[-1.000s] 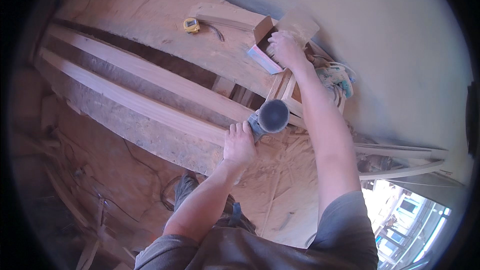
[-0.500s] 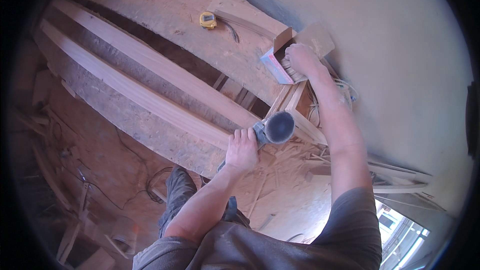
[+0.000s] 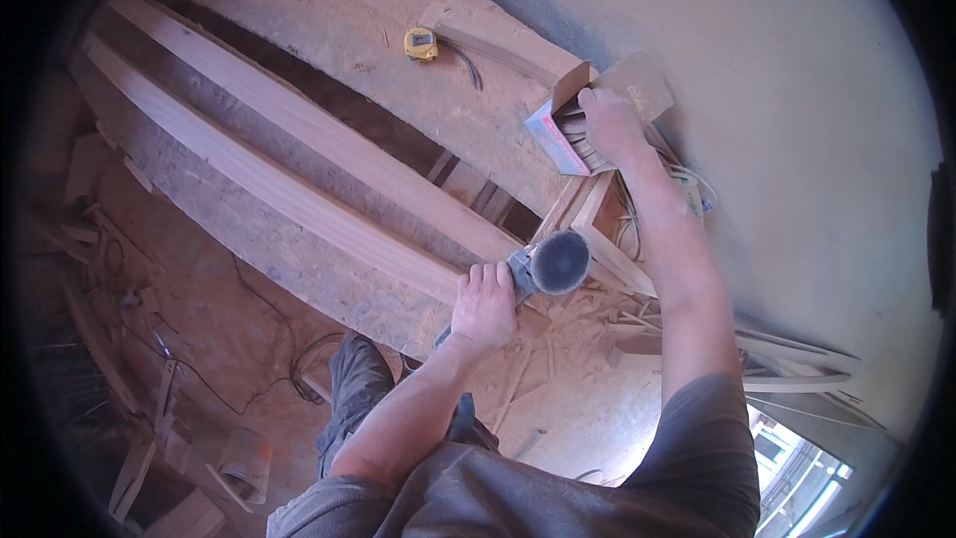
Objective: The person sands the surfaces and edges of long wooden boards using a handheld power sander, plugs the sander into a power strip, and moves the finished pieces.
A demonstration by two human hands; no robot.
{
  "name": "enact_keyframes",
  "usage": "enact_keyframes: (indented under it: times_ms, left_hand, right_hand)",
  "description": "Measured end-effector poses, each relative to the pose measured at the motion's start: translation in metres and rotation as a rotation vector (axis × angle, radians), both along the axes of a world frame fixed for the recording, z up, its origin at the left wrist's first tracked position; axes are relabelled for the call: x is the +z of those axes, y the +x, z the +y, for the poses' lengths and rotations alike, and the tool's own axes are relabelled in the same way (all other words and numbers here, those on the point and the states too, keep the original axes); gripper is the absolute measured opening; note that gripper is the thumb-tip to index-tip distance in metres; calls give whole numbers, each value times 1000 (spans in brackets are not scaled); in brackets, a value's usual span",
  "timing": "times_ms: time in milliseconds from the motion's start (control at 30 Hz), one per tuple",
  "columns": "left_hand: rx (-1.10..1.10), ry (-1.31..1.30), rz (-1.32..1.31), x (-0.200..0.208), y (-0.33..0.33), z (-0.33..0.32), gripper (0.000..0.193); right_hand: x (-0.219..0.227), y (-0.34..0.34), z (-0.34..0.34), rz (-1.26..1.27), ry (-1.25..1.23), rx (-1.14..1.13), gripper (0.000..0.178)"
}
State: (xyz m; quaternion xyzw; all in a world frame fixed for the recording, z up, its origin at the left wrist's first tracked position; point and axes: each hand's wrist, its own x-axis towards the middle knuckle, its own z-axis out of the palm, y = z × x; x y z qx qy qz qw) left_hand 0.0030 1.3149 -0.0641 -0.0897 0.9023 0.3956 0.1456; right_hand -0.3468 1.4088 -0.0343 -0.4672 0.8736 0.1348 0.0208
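My left hand (image 3: 483,311) is wrapped round the body of an angle grinder (image 3: 518,274), by the near end of the wooden beams. Its round grey disc pad (image 3: 560,262) faces up and to the right. My right hand (image 3: 612,125) is at the mouth of an open cardboard box (image 3: 554,138) at the bench's right end. A row of thin, pale, flat pieces (image 3: 588,147) stands in that box. The right fingers are curled in, and their tips are partly hidden, so what they pinch cannot be made out.
Two long planed wooden beams (image 3: 299,194) lie side by side on the dusty bench (image 3: 299,274). A yellow tape measure (image 3: 420,44) rests at the back. Offcuts (image 3: 612,254) and shavings are piled at the right, beside a wall (image 3: 797,110). Cables (image 3: 269,389) trail over the floor.
My right hand has shifted slightly within the box mouth, and more of the pale pieces show. The left hand still holds the grinder. The whole view has moved a little.
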Motion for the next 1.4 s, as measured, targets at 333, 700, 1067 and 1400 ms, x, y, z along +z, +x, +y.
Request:
enact_keyframes:
  times_ms: [333, 700, 1067, 1400]
  left_hand:
    - [4, -44, 15, 0, 0, 7, 58]
    - [23, -101, 33, 0, 3, 7, 53]
    - [29, -137, 47, -1, 5, 11, 53]
    - [45, -140, 75, -5, 8, 13, 52]
  right_hand:
    - [14, 8, 20, 65, -446, -267, 13]
    - [92, 155, 54, 20, -1166, -845, 17]
    - [26, 285, 83, -320, -1166, -1005, 24]
    - [67, 286, 80, -522, -1707, -1050, 16]
